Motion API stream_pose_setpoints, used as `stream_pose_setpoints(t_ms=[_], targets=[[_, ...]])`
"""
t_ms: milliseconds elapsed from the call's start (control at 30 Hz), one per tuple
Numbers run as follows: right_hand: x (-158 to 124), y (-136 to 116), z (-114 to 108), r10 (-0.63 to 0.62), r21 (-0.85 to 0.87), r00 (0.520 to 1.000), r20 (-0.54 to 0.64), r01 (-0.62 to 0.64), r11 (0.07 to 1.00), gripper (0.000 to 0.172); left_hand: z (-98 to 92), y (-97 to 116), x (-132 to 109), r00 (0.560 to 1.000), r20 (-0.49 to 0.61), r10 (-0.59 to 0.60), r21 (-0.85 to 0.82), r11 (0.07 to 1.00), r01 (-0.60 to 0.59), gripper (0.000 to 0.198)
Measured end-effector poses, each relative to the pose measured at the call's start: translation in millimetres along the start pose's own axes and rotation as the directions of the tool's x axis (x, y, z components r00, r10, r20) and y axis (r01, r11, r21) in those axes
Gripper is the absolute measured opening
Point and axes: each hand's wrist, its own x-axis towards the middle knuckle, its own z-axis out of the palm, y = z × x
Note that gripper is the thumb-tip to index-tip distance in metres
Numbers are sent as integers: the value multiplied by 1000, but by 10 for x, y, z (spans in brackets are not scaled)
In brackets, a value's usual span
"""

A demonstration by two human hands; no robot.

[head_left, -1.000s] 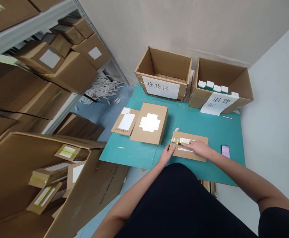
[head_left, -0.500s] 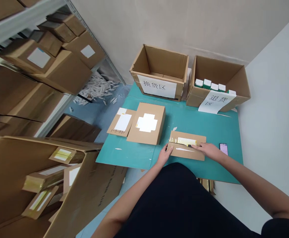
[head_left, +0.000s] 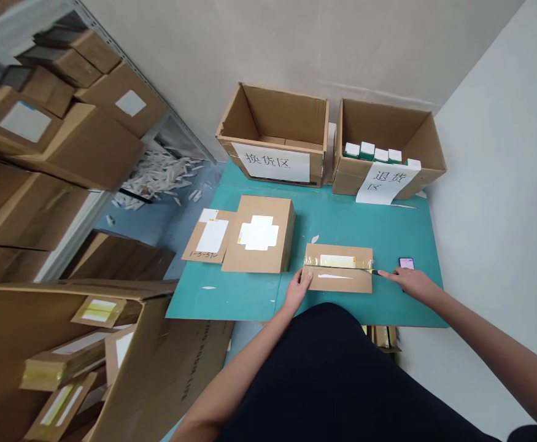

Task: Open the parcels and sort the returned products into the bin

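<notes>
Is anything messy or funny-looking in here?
Yes. A heap of white pieces is strewn across the blue floor by the shelves, as if spilled. The paper sign on the right-hand open box hangs askew. A white scrap also lies on the green table, just beyond the carton the left hand holds, like litter.

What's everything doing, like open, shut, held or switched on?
Taped box: top flat, looks slit along the middle.
Left hand: holding that box's left end.
Cutter: held in the right hand, tip at the box's right edge.
Phone: lying flat, screen looks lit.
Left back box: open on top.
Right back box: open, white-topped packs inside.
Cross-labelled box: no opening showing.
Big carton: open, smaller boxes inside.
</notes>
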Motion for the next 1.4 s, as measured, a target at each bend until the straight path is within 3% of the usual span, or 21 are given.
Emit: stream_pose_setpoints(t_ms=[200, 533, 733, 867, 967, 1067, 1200, 1267, 1333, 1400], targets=[[-154, 65, 103, 51, 42, 999, -4, -51, 998, 90, -11, -31, 1, 1000, -7, 18, -1, 1000, -18, 61], [-280, 70, 95, 72, 13, 997, 2, -72, 997, 88, -27, 63, -36, 1000, 10, 10, 36, 999, -10, 54], [-370, 39, 122, 113, 87, 993, -16, -111, 990, 82, -25, 91, -44, 1000, -2, 18, 44, 999, -18, 52], [-491, 44, 167, 174, 83, 985, -1, -173, 981, 78, -34, 91, -32, 1000, 6, 28, 58, 998, -29, 53], [-645, 64, 229, 268, 145, 963, -2, -265, 953, 65, -38, 63, -16, 999, 6, 47, 83, 995, -48, 57], [-742, 26, 323, 381, 351, 922, -62, -337, 873, 54, -57, 30, -1, 998, -12, 66, 159, 985, -63, 66], [-671, -163, 475, 507, 654, 859, -75, -341, 676, 54, -134, 112, 22, 985, -26, 171, 408, 901, -146, 85], [-588, -286, 540, 554, 777, 832, -30, -330, 537, 55, -169, 238, 49, 952, 51, 301, 564, 778, -276, 88], [-503, -406, 588, 598, 871, 801, 27, -312, 380, 57, -169, 399, 93, 893, 201, 402, 671, 608, -424, 85], [-426, -512, 620, 634, 933, 768, 86, -285, 218, 60, -116, 555, 160, 833, 365, 415, 716, 447, -536, 81]])
